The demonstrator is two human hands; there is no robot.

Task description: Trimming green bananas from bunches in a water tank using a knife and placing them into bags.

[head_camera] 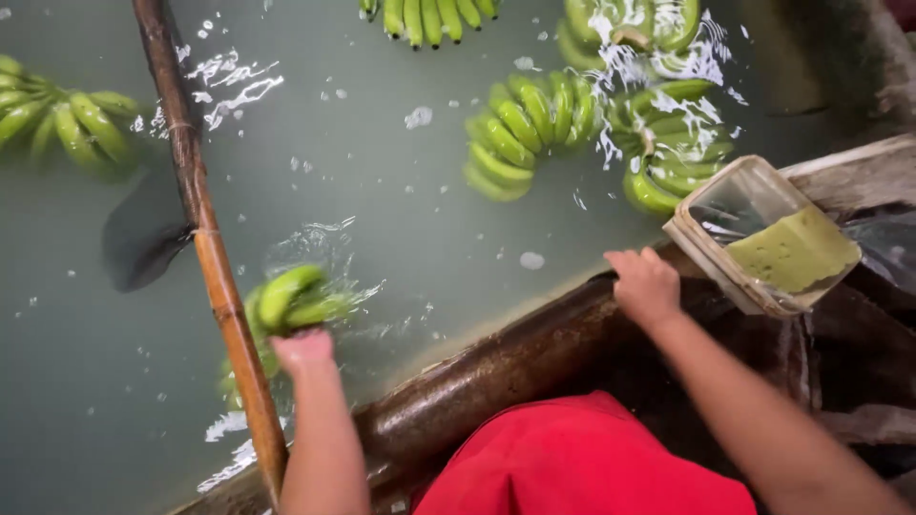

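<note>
View from above of a wash tank with a dark, wet, rounded rim point(496, 367) running diagonally from lower left to upper right, filled with cloudy grey-green water point(382, 191). The left hand point(303, 348) is closed around the stem end of a cluster of green unripe bananas point(291, 298), which lies half under the surface just beside a long brown bamboo pole point(205, 243); ripples and foam surround the cluster. The pole crosses the tank from the top edge down to the rim at lower left. The right hand point(646, 284) rests on the rim with fingers curled over its inner edge and holds nothing.

Floating clusters of green bananas: one near the left edge point(62, 119), one at the top centre point(429, 17), one in mid-tank point(525, 129), and two further ones at upper right point(668, 143), touching or nearly touching each other amid splashes.

On the rim, just right of the right hand, sits a tilted, clear rectangular plastic container point(711, 253) holding a yellow-green sponge point(794, 250) and a little water.

Open water lies between the held cluster and the mid-tank cluster. A red garment point(582, 458) covers the person's torso at the bottom.
</note>
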